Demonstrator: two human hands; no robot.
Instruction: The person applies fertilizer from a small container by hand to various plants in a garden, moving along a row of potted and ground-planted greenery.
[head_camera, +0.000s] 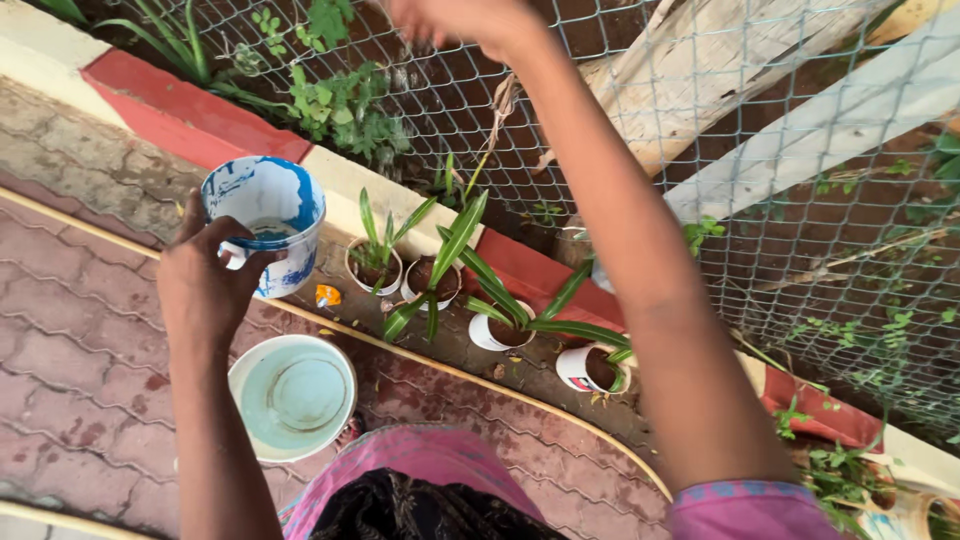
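Note:
My left hand (205, 285) grips the handle of a white mug with blue smears (285, 195), held upright over the paved ledge. Below it on the brick paving stands a white bucket (295, 395) with pale liquid inside. My right hand (455, 20) is raised to the wire fence at the top edge. It is blurred, and a dry brown leaf strip (503, 105) hangs just under the wrist. Whether the fingers hold that strip cannot be told. Between my arms, several small white pots of long-leaved green plants (432, 282) stand in a row.
A chain-link fence (800, 200) runs along the far side, with soil, weeds and pale planks behind it. A red and cream kerb (190, 110) lines its base. A thin pale cane (450, 372) lies across the paving, and a small orange scrap (327, 295) lies near the pots.

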